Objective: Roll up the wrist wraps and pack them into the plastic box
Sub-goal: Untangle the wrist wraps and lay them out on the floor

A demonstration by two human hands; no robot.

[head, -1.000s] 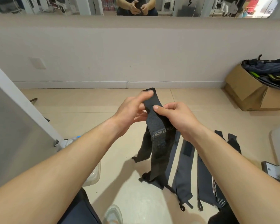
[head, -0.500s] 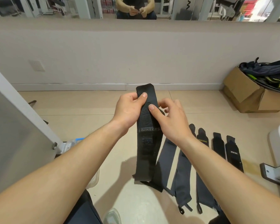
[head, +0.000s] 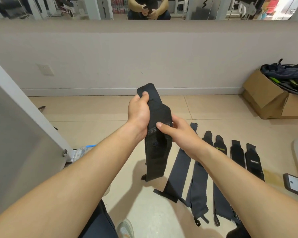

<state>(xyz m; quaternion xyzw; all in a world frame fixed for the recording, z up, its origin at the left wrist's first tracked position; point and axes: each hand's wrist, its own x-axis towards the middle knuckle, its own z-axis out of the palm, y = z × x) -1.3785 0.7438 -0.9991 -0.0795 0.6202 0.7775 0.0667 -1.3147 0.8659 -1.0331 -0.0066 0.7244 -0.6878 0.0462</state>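
Head view: the left hand (head: 138, 110) grips the upper end of a black fabric wrist wrap (head: 157, 152), and the right hand (head: 177, 133) pinches the band at its label, with the tail hanging clear of the beige tiled floor (head: 93, 109). Step judged: starting the roll. The next move calls for a tight first turn under even tension. Further dark wraps (head: 179, 172) lie in a row at right. The clear plastic box (head: 79, 152) sits at left (mostly hidden by the forearm). A brown cardboard box (head: 268, 100) stands by the wall.

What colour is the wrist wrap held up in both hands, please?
The wrist wrap is black with a faint grey label, seen in the head view.
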